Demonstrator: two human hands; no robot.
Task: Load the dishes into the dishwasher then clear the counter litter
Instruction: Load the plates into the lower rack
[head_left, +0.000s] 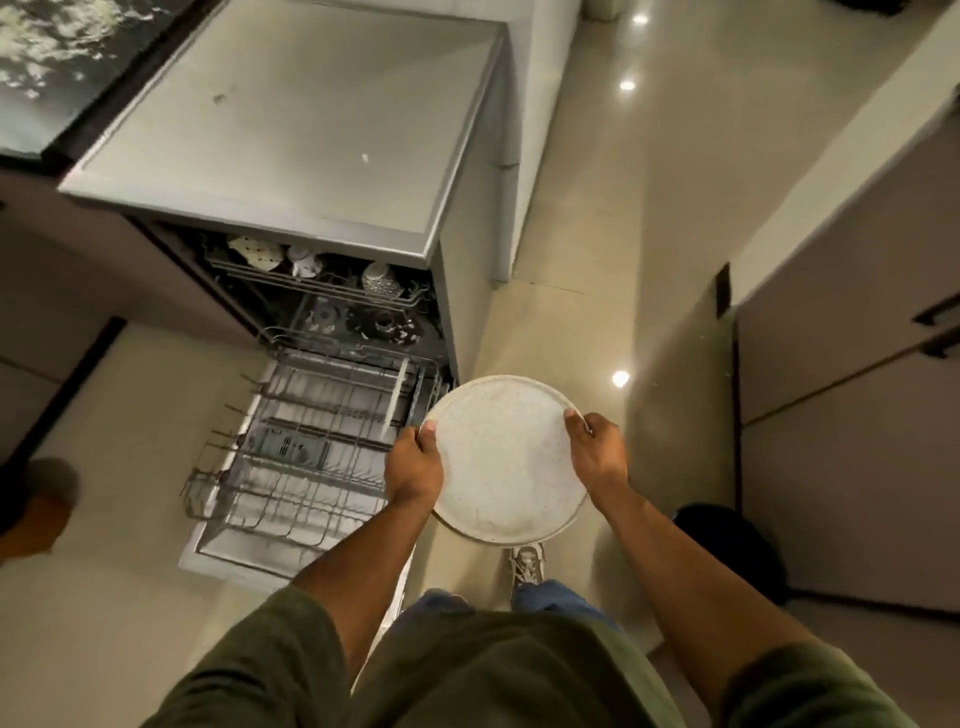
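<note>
A large round white speckled plate (506, 457) is held level in front of me, just right of the dishwasher. My left hand (415, 465) grips its left rim and my right hand (597, 449) grips its right rim, thumbs on top. The dishwasher (291, 130) stands open, its door down on the floor. Its lower rack (311, 441) is pulled out over the door and holds one upright plate (395, 400) at the right side. The upper rack (322, 280) inside carries cups and small bowls.
A dark counter edge (78, 67) runs at the upper left. Pale cabinets (841, 364) line the right side of the shiny tiled floor (597, 234). My shoe (527, 564) shows below the plate. A dark round object (727, 545) sits on the floor at right.
</note>
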